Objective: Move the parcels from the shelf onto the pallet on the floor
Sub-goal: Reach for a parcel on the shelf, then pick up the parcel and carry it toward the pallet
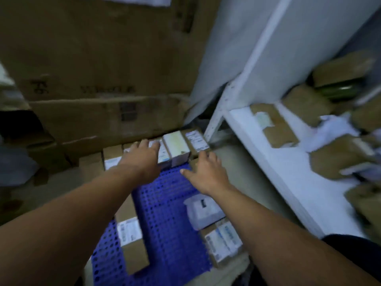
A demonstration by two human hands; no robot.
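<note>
Reaching over the pallet [165,205]
The left hand [142,159] lies flat on the parcels [177,148]; the right hand [206,174] beside it is spread, grasping nothing.

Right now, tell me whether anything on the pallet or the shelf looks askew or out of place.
Yes. The brown parcels on the shelf lie jumbled at odd angles, with a crumpled white bag among them. On the blue pallet, the far row stands tidy, but the near right box seems to overhang the edge.

pallet [165,203] blue, hole-grid pattern. parcels [134,254] brown w/ white labels, blue print. shelf [278,162] white. cartons [92,48] brown, dark print.
</note>
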